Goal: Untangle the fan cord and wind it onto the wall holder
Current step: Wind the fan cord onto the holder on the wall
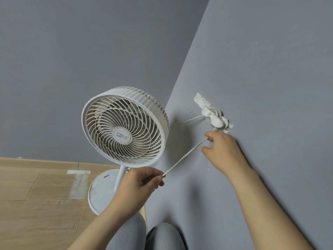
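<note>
1. Closest to the camera, two knees in grey trousers [144, 235] sit at the bottom edge, just in front of the grey right-hand wall [270, 69].
2. The left hand [142, 183] has its fingers curled, and thumb and forefinger pinch the white fan cord [185, 156] at the lower end of its visible stretch. This hand is in front of the fan's round white base [100, 192].
3. From that pinch the cord runs in a straight, taut line up and to the right to the right hand [223, 150].
4. The right hand is close to the wall, just below the holder. Its thumb and fingertips are closed on the cord, and the other fingers are loosely bent.
5. The white pedestal fan [124, 127] stands on the wood-plank floor [36, 195] in the corner, with its grille tilted up toward the camera. A pale taped patch [78, 171] lies on the floor beside the base.
6. Farther up the right-hand wall is the white cord holder [214, 116], stuck on with rough white adhesive above and below. Several loops of cord are already wound on it. A second thin length of cord leaves the holder to the left, toward the back of the fan.
</note>
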The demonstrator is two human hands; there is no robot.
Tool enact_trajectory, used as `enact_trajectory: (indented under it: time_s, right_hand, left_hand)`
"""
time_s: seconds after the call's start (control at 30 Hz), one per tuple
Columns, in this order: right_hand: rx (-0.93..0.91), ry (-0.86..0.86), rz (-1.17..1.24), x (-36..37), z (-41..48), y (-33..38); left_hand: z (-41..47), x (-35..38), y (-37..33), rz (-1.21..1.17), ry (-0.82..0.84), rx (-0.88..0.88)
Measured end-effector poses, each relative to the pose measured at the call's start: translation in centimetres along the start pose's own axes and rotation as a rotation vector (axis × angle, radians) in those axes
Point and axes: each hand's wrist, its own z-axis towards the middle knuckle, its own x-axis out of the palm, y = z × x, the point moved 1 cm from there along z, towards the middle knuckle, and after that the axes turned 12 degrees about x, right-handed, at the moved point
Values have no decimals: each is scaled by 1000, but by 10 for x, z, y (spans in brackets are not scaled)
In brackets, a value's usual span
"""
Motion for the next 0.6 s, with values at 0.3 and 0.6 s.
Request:
enact_trajectory:
  time_s: [0.3,0.6]
  right_hand:
    - [-10,-46,138,12,12,4]
    - [-28,-55,185,13,15,4]
  left_hand:
    - [8,-10,8,7,64,-82]
    - [18,-11,20,-113,-55,-189]
